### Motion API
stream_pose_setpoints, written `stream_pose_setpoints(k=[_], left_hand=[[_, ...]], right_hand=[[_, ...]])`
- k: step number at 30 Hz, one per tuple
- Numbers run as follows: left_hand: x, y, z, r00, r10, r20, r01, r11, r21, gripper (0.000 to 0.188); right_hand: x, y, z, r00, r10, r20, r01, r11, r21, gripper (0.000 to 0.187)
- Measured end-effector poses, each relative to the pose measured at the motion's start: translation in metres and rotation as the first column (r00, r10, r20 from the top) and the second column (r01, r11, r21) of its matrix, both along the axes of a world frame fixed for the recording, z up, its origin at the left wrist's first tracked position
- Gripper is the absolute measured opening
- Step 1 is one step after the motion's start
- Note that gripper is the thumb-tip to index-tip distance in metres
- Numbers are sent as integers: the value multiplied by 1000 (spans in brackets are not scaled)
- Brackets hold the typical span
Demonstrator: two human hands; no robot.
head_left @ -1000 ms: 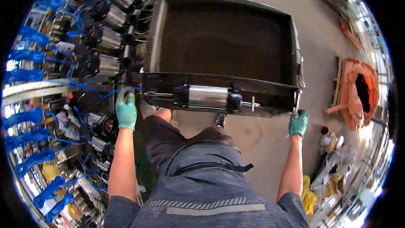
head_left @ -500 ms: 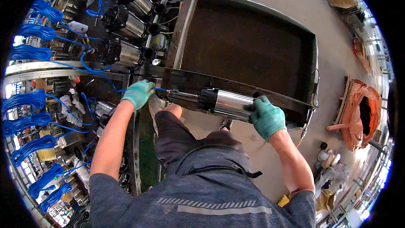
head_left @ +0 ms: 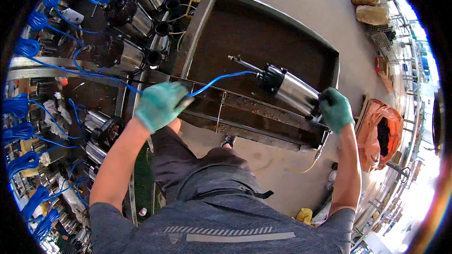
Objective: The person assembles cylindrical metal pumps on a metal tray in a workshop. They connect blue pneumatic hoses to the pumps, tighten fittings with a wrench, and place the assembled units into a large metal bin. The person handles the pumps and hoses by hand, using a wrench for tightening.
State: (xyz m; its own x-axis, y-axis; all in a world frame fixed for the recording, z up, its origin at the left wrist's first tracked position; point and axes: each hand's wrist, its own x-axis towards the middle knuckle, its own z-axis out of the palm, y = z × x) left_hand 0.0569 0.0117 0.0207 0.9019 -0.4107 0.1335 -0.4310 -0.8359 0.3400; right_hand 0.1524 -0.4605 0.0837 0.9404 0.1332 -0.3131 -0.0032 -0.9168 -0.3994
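A shiny steel submersible pump (head_left: 297,91) with black ends hangs tilted over the near side of a dark rectangular tank (head_left: 263,37). My right hand (head_left: 336,108), in a green glove, is closed round the pump's right end. From the pump's left end a blue cable (head_left: 230,74) runs to my left hand (head_left: 162,104), also gloved in green. The left fingers are slightly smeared by motion but close round the cable. A thin rod with a brass-coloured tip sticks out of the pump's left end.
Several similar steel pumps (head_left: 132,56) lie in a row at the left, with coiled blue cables (head_left: 28,47) beyond them. An orange sack (head_left: 369,146) stands on the floor at the right. Brown bundles (head_left: 372,14) are farther back. A metal ledge (head_left: 245,131) runs along the tank's near side.
The pump has risen off the near ledge and moved right and away, over the tank. My right hand moved with it. More blue cable now shows between my left hand and the pump.
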Motion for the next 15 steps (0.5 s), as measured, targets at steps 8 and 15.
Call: stream_pose_setpoints(k=[8,15], left_hand=[[79,-56,-106,988,155,12,-155,987,28,35],[96,-67,-106,852,384,-356,-345,923,170,36]], right_hand=[[72,32,-95,994,97,-50,-109,915,-388,32],[78,42,-164,996,77,-43,-87,922,-377,43]])
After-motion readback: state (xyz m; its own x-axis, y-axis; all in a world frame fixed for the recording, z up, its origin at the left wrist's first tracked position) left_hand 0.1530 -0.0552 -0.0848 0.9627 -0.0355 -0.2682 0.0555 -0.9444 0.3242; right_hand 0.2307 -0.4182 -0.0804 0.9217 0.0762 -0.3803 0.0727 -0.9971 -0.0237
